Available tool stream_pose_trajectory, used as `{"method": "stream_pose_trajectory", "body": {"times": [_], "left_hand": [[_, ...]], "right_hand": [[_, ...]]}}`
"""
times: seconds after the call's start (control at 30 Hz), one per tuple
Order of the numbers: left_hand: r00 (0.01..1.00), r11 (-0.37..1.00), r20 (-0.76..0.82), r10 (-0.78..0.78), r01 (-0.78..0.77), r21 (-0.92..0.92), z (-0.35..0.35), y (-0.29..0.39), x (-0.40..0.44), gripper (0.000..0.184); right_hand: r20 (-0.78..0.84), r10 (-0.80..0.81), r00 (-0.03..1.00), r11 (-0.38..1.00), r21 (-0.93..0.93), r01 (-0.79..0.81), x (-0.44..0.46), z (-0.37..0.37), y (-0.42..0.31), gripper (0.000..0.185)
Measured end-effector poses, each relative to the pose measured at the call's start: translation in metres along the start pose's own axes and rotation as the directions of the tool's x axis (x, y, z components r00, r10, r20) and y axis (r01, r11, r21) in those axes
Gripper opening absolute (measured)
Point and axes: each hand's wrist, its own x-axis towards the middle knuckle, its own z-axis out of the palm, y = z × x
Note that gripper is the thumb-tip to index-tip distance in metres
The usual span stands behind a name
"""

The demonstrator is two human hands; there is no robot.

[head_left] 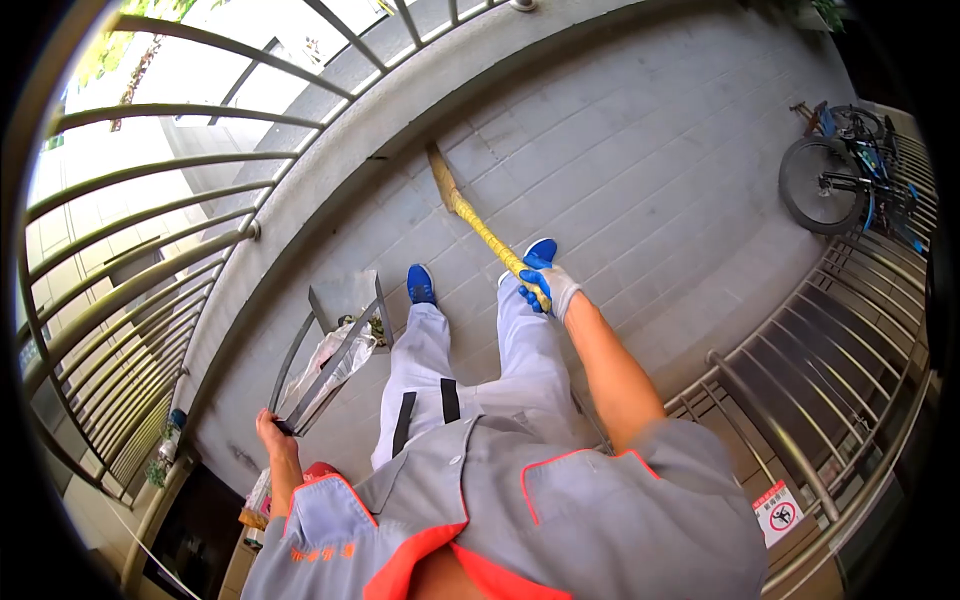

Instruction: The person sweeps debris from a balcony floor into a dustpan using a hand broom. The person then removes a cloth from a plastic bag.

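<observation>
My right hand [548, 287], in a blue and white work glove, is wrapped round the yellow handle of a short broom [490, 240]. The broom's tan bristle head points away from me and rests on or close to the grey tiled floor. Low at the left, my bare left hand [275, 432] grips the dark end of a metal dustpan's [345, 300] handle frame. Inside the dustpan lie a crumpled whitish plastic bag [328, 355] and some green and brown scraps. The pan sits beside my left blue shoe [421, 284].
A curved low wall with a metal railing [160, 215] runs along the left. On the right, a bicycle [825, 185] leans near another railing [800, 440], which carries a red and white warning sign [779, 513]. Potted plants [165, 455] stand at the lower left.
</observation>
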Motion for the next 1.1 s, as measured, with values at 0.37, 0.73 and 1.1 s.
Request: {"method": "stream_pose_trajectory", "body": {"times": [0.37,0.73,1.1], "left_hand": [[0.996,0.998,0.064,0.055,-0.054,-0.016,0.059,0.028,-0.026,0.034],[0.991,0.998,0.131,0.029,-0.021,-0.065,0.117,0.056,-0.058,0.038],[0.984,0.99,0.112,0.138,-0.142,0.028,0.129,0.083,-0.106,0.032]], "right_hand": [[-0.22,-0.193,0.956,0.977,0.047,0.208,0.01,-0.127,-0.174,0.05],[-0.023,0.04,0.999,0.998,0.044,-0.039,-0.034,-0.074,-0.024,0.039],[-0.224,-0.157,0.962,0.986,0.018,0.165,0.002,-0.242,-0.207,0.034]]}}
